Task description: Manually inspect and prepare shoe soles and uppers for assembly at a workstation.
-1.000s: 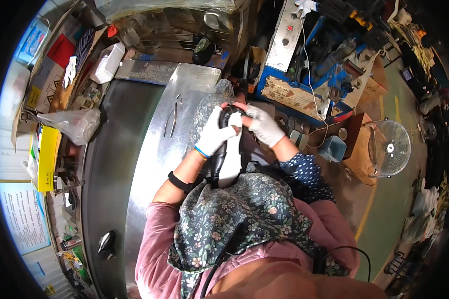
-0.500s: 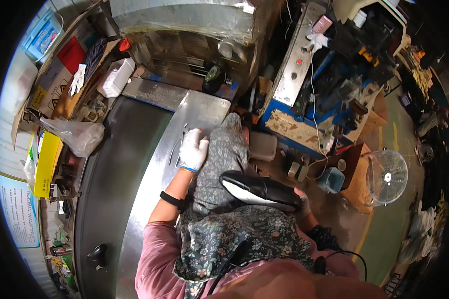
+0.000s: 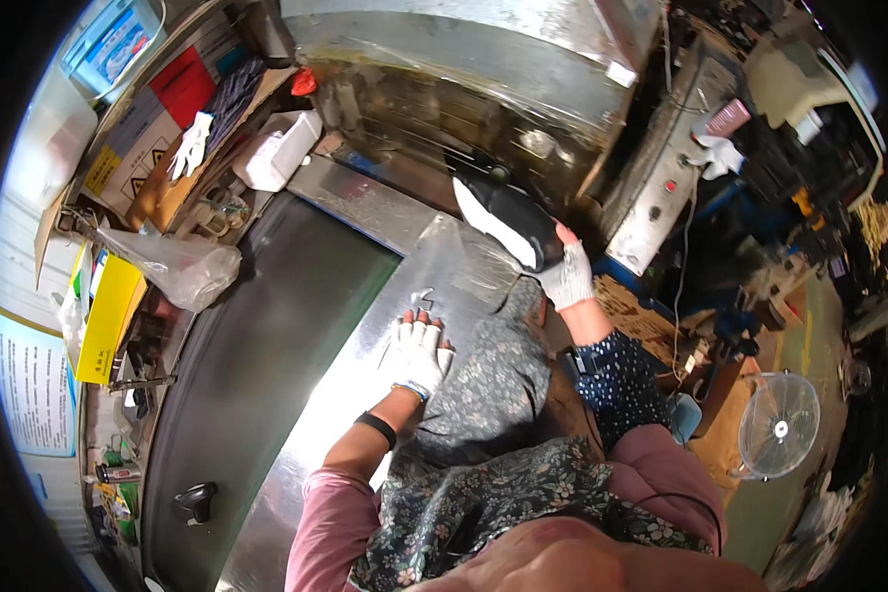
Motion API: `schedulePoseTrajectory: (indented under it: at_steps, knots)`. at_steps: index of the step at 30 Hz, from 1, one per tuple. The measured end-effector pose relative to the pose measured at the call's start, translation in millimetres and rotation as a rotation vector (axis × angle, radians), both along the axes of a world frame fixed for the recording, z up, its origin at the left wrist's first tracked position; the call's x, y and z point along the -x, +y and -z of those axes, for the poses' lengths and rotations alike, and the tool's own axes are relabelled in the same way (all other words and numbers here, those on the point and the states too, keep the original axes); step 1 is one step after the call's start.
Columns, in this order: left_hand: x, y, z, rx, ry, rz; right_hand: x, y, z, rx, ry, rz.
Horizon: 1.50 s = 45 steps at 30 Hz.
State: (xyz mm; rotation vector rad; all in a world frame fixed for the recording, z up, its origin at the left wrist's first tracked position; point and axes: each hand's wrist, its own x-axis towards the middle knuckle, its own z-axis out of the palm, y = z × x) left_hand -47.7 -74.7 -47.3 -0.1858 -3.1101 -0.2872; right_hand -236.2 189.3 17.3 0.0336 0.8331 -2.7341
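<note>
My right hand [image 3: 566, 278], in a white glove with bare fingertips, grips one end of a black shoe [image 3: 519, 211]. Its white sole side faces left, and it is held up before the dark opening of a metal machine. My left hand [image 3: 417, 357], gloved alike, lies palm down with fingers spread on the shiny metal worktop [image 3: 311, 439]. A small bent silvery shape shows just beyond its fingertips; I cannot tell whether it is an object or a reflection. Patterned grey cloth [image 3: 498, 370] covers my leg between the two arms.
Left of the worktop runs a dark belt [image 3: 276, 306] with a small black object [image 3: 195, 501] on it. The metal machine housing [image 3: 483, 69] stands ahead. A white container [image 3: 278, 150] sits on the left shelf. To the right are a control panel [image 3: 666, 163] and a round fan [image 3: 779, 426].
My right hand has carried the shoe from above my lap forward to the machine opening. My left hand stays flat on the worktop. The whole view has shifted.
</note>
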Motion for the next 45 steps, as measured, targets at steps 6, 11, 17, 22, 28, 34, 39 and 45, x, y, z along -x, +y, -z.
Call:
schedulePoseTrajectory:
  at_steps: [6,11,17,22,28,34,39,45]
  knots:
    - [3.7,-0.3,2.6,0.011,0.002,-0.018,122.8,-138.8,11.1,-0.560,-0.006,0.108]
    - [6.4,0.5,5.0,-0.025,0.049,-0.024,128.7,-191.7,26.6,-1.889,0.486,-0.328]
    - [0.8,-0.4,3.4,-0.046,0.203,-0.027,23.2,-126.3,-7.3,-1.287,0.763,-0.610]
    - [-0.8,-3.3,6.2,-0.128,0.205,0.034,-137.7,-37.4,-24.1,-1.277,0.772,-0.246]
    - [-45.4,25.1,-66.9,-0.416,0.506,0.164,-253.7,-2.7,-11.7,-1.479,1.183,0.120]
    - [-103.9,68.3,-189.8,-0.513,0.724,0.495,-243.1,4.5,11.9,-1.481,1.209,0.213]
    - [-150.4,83.9,-261.5,-0.647,0.800,0.932,-246.1,3.2,16.5,-1.345,1.287,0.335]
    - [-183.5,91.4,-324.6,-0.701,0.798,1.608,-258.4,6.5,11.5,-1.487,1.217,0.270]
